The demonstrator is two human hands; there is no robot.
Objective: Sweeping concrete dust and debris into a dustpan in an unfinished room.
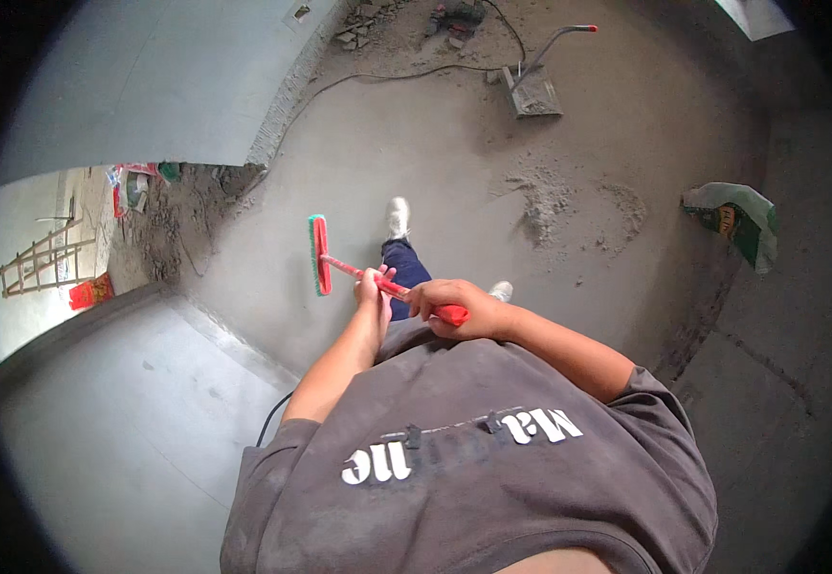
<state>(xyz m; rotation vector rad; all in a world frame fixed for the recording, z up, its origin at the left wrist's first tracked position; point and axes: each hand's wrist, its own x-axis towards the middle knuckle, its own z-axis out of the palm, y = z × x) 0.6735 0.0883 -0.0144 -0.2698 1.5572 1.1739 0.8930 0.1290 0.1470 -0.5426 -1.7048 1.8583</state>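
Note:
Both my hands grip a push broom with a red handle and a red head [323, 254] edged with green bristles. My left hand [374, 287] is closed around the handle lower down, nearer the head. Close to my body, my right hand [454, 304] wraps the top end of the handle, and its red grip sticks out below the fingers. The broom head is over the grey floor, left of my forward foot in a white shoe [398, 218]. To the right, a heap of grey rubble dust [550, 203] lies spread on the floor.
A long-handled dustpan [534, 94] with debris stands far ahead, beside a black cable [387, 77]. Broken rubble [363, 24] lies along the far wall. A green and white sack [741, 222] sits at the right wall. Beyond the left opening are a wooden ladder [43, 258] and a red bag [90, 292].

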